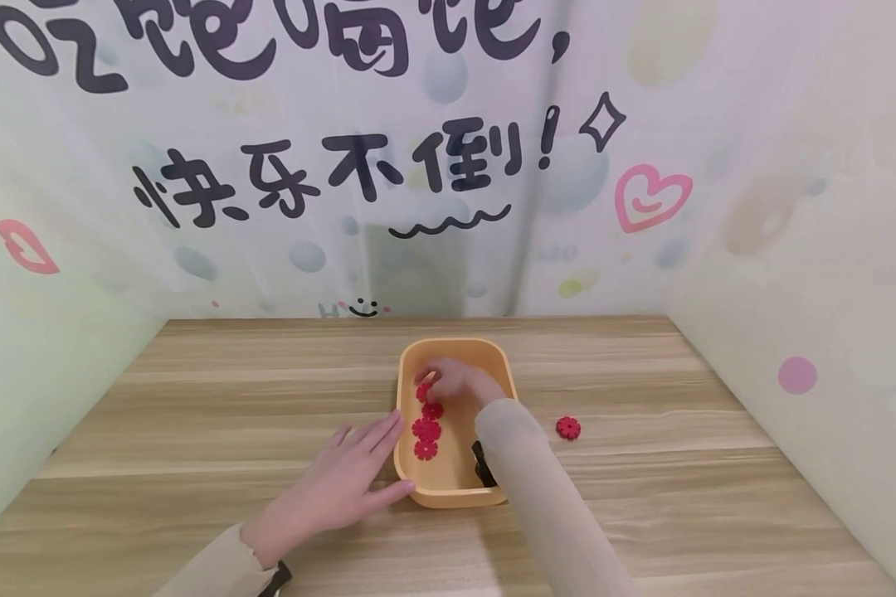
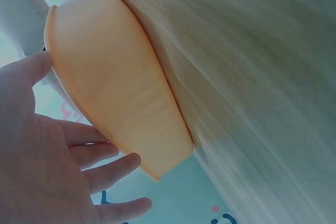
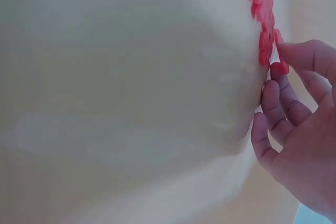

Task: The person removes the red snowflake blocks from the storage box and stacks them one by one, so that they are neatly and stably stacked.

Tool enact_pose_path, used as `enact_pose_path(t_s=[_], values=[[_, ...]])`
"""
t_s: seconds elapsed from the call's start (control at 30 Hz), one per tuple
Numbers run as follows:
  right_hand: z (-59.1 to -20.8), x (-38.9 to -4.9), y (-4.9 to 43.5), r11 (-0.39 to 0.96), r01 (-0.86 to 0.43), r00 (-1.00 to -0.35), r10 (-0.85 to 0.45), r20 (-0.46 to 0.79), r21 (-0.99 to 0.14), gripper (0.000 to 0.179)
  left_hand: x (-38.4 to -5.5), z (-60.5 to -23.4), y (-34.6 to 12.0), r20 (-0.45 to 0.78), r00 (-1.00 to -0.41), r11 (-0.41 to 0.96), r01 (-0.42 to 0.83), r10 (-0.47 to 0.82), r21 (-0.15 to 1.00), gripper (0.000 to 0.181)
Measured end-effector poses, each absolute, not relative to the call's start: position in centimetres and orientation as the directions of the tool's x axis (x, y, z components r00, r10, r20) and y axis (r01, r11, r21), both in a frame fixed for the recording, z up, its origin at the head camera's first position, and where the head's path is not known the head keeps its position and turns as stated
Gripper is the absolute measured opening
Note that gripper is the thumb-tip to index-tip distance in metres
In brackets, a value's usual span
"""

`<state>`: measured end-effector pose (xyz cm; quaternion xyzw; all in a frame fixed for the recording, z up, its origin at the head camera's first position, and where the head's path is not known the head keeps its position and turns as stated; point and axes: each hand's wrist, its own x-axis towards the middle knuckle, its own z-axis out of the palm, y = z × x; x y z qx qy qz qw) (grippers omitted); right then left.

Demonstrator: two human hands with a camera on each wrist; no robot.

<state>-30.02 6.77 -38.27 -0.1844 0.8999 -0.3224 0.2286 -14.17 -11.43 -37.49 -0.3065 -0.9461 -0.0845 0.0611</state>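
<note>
An orange plastic bin [image 1: 459, 496] stands on the wooden table. Several red notched discs [image 1: 426, 429], like snowflake building discs, lie in a row along its left inside. My right hand [image 1: 455, 383] reaches into the far part of the bin. In the right wrist view, its thumb and fingertips pinch one red disc [image 3: 281, 51] beside the others. My left hand [image 1: 347, 481] has its fingers extended and spread against the bin's left side. The left wrist view shows its thumb and some fingers touching the bin's rim [image 2: 79, 103].
One more red disc [image 1: 568, 428] lies on the wooden table [image 1: 687, 497] to the right of the bin. A black object [image 1: 483, 466] shows near the right sleeve at the bin's near end. A printed white curtain [image 1: 448, 265] hangs behind the table.
</note>
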Motion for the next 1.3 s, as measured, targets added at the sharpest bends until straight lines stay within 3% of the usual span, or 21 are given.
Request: enact_pose_path(t_s=[0.67,1.03,1.3], values=[[-38.3,-30.2,7.3,0.747,-0.267,-0.813,-0.514,-0.273,-0.609,0.027,-14.2,-37.4,-11.2,0.164,-0.804,0.793,0.593,0.572,0.141,0.077],[-35.8,-30.2,8.6,0.762,-0.279,-0.835,-0.493,-0.245,-0.584,0.034,-14.2,-37.5,-11.4,0.164,-0.807,0.795,0.588,0.567,0.15,0.078],[-33.0,-30.6,9.9,0.751,-0.344,-0.831,-0.523,-0.19,-0.563,0.029,-14.2,-37.5,-11.4,0.166,-0.805,0.793,0.592,0.57,0.143,0.076]])
